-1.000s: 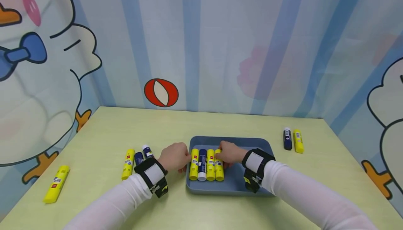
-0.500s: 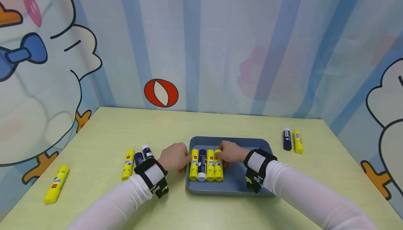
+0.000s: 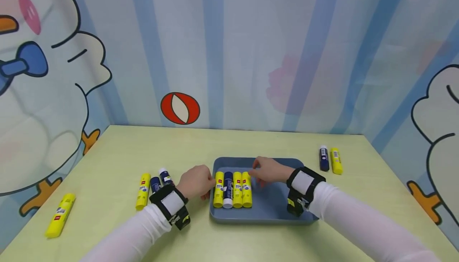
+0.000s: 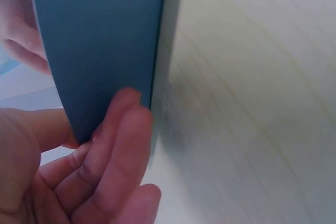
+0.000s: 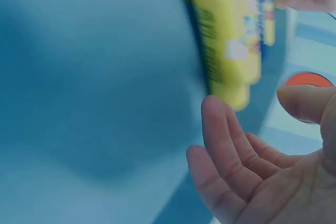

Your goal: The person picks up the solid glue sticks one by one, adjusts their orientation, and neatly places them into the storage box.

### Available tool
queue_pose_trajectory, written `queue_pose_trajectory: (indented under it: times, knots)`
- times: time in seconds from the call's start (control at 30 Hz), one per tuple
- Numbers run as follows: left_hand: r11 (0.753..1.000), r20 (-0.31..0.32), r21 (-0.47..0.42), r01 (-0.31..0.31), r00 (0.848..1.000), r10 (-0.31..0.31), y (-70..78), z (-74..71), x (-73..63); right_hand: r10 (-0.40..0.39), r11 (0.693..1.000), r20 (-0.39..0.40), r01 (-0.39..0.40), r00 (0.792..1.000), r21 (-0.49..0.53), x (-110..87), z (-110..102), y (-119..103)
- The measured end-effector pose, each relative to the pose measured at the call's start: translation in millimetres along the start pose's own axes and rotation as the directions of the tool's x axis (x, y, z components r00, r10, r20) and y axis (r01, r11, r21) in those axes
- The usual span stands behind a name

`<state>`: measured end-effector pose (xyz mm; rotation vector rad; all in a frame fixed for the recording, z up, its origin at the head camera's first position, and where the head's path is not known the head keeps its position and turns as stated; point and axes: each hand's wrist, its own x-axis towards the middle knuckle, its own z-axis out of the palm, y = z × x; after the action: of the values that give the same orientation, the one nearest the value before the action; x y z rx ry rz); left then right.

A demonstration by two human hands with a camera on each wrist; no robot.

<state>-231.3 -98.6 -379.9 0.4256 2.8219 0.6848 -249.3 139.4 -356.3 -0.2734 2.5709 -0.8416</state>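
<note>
Several glue sticks lie side by side in the left half of a blue-grey tray: a yellow one, a navy one with a white cap, then two more yellow ones. My left hand pinches the tray's left rim; in the left wrist view its thumb is over the edge and fingers lie along the outer wall. Just off the top end of the rightmost yellow glue stick, my right hand hovers over the tray with spread fingers and nothing held.
Left of the tray lie a yellow glue stick and two navy ones, partly behind my left wrist. Another yellow stick is at the far left. Back right, a navy stick and a yellow one lie together on the table.
My right hand has let go of the rightmost yellow glue stick and moved slightly right, its fingers opening. The left hand stays at the tray's rim. The head view has shifted slightly.
</note>
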Motion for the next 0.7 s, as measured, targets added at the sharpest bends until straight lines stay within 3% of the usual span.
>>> queue_pose_trajectory:
  times: [0.17, 0.37, 0.5, 0.6, 0.7]
  knots:
    - [1.000, 0.003, -0.018, 0.004, 1.000, -0.004, -1.0, 0.9, 1.2, -0.113, 0.983, -0.048, 0.119, 0.992, 0.137, -14.2, -22, 12]
    - [0.999, 0.004, -0.031, 0.026, 1.000, -0.026, -2.3, 1.7, 1.5, -0.258, 0.922, -0.207, 0.305, 0.944, 0.240, -30.0, -41, 38]
    - [0.999, -0.004, -0.029, 0.019, 1.000, -0.019, -2.7, 2.3, 1.3, -0.248, 0.907, -0.364, 0.347, 0.898, 0.238, -40.9, -55, 62]
    - [1.000, -0.010, -0.029, 0.011, 1.000, -0.012, -2.0, 2.8, 0.2, -0.203, 0.924, -0.473, 0.328, 0.857, 0.197, -47.4, -67, 84]
    - [1.000, -0.017, -0.028, 0.005, 1.000, -0.006, -1.7, 2.3, -0.5, -0.143, 0.956, -0.544, 0.257, 0.827, 0.139, -50.7, -81, 108]
